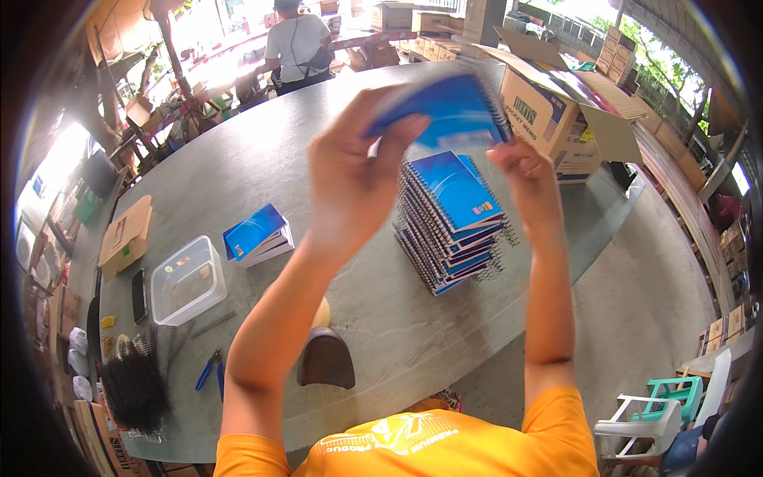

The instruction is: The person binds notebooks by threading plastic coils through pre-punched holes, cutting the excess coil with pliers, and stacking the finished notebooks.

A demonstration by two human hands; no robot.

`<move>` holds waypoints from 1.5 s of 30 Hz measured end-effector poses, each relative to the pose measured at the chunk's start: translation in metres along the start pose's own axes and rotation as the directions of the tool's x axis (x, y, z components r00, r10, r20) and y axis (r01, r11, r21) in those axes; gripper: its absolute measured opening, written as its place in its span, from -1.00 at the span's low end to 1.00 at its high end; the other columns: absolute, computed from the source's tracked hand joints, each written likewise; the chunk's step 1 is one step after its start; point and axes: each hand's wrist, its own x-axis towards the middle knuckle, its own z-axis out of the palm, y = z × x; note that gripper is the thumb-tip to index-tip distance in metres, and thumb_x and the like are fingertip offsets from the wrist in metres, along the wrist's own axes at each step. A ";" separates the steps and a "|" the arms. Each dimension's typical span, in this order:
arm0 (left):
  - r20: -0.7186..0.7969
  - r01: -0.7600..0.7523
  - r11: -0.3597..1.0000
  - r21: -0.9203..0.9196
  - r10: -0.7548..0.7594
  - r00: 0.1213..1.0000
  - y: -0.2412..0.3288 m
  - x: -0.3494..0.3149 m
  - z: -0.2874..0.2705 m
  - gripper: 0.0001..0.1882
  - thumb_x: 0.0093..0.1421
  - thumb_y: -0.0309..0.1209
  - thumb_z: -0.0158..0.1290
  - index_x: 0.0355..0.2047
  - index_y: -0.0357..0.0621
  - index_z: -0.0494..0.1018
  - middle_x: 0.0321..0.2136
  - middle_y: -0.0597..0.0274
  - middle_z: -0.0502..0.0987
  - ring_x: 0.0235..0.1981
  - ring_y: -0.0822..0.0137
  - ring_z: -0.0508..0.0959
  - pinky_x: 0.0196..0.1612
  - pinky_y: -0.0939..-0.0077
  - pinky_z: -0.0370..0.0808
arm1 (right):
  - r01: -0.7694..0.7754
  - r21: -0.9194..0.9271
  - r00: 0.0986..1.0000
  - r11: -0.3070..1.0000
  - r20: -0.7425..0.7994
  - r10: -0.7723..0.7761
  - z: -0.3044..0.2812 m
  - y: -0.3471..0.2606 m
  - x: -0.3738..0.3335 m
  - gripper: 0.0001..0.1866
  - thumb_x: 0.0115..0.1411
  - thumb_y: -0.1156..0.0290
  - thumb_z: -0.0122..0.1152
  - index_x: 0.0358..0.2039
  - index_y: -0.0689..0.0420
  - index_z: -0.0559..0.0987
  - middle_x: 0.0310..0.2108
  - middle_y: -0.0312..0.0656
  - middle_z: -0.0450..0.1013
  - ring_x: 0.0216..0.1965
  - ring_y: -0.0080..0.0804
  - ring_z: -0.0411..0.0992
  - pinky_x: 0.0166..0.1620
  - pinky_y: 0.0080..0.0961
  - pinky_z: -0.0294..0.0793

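Raised over the table, a blue spiral notebook point(449, 107) is held between both hands and is smeared by motion. My left hand point(362, 155) grips its left side, thumb across the cover. At its spiral edge, my right hand point(524, 163) pinches the lower right part with closed fingers. Beneath them stands a tall stack of blue spiral notebooks point(453, 191), the coils of several sticking out at the sides. Left of my left forearm lies a small pile of blue notebooks or pads point(258, 234) with no coil visible.
An open carton point(548, 111) stands at the far right. Leftward are a clear plastic tub point(189, 282), a phone point(140, 296), a cardboard piece point(127, 234), black coils point(135, 381) and blue-handled pliers point(208, 370). A dark curved block point(326, 358) sits near me. Another person point(298, 44) is beyond the table.
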 end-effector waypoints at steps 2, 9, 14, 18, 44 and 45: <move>0.236 -0.415 0.840 0.349 0.349 0.907 -0.010 0.005 0.020 -0.73 0.17 -0.59 -0.03 -0.09 -0.26 0.41 -0.18 0.04 0.51 -0.14 0.21 0.52 -0.02 0.39 0.42 | -0.118 0.218 0.992 0.969 -0.023 0.126 -0.032 0.035 0.009 -0.51 0.26 0.12 0.01 0.04 0.24 0.42 0.05 -0.11 0.36 0.09 -0.42 0.30 0.14 -0.46 0.21; 0.639 -0.409 0.750 0.520 -0.023 0.769 -0.073 -0.078 0.028 -0.12 0.14 0.29 -0.23 0.23 -0.19 0.11 0.24 -0.12 0.08 0.30 0.00 0.02 0.30 0.10 -0.05 | -0.193 -0.194 0.950 0.962 0.208 0.232 -0.011 0.066 -0.014 -0.44 0.28 0.15 -0.06 0.20 0.20 0.26 0.26 -0.16 0.13 0.30 -0.36 0.01 0.31 -0.46 -0.13; 0.363 -0.321 0.588 0.743 0.050 0.930 -0.101 -0.073 -0.063 -0.14 0.12 0.16 -0.05 0.27 -0.11 0.05 0.28 -0.11 -0.02 0.32 -0.01 -0.05 0.29 0.10 -0.07 | 0.147 -0.310 0.952 0.939 -0.212 -0.219 -0.048 0.030 -0.029 -0.50 0.30 0.20 -0.13 0.13 0.28 0.34 0.16 -0.11 0.29 0.25 -0.36 0.11 0.26 -0.40 0.02; 0.093 -0.065 0.089 0.994 -0.349 0.932 -0.151 -0.140 -0.200 -0.43 0.11 -0.30 0.10 0.12 -0.21 0.27 0.09 -0.11 0.33 0.18 0.00 0.26 0.20 0.16 0.20 | 0.467 -0.368 0.847 0.804 -0.073 -0.526 -0.050 -0.039 -0.074 -0.51 0.26 0.22 -0.22 0.05 0.29 0.39 0.09 0.09 0.31 0.16 -0.07 0.25 0.22 -0.17 0.15; -0.400 0.549 0.690 0.472 -0.387 0.831 -0.056 -0.255 -0.285 -0.80 0.01 -0.46 0.23 -0.35 -0.18 0.46 -0.44 0.25 0.55 -0.37 0.30 0.54 -0.27 0.43 0.46 | 0.510 -0.398 0.523 0.762 0.847 0.093 0.278 0.071 -0.088 -0.98 0.06 0.50 0.10 -0.47 0.15 0.47 -0.48 -0.15 0.52 -0.38 -0.13 0.49 -0.37 -0.28 0.45; -0.390 0.537 0.727 0.428 -0.388 0.835 -0.056 -0.257 -0.287 -0.80 0.02 -0.52 0.21 -0.34 -0.18 0.45 -0.41 0.25 0.55 -0.34 0.35 0.53 -0.23 0.48 0.45 | 0.515 -0.391 0.517 0.762 0.852 0.088 0.278 0.069 -0.087 -0.97 0.06 0.49 0.09 -0.47 0.15 0.47 -0.48 -0.16 0.52 -0.37 -0.13 0.50 -0.37 -0.28 0.45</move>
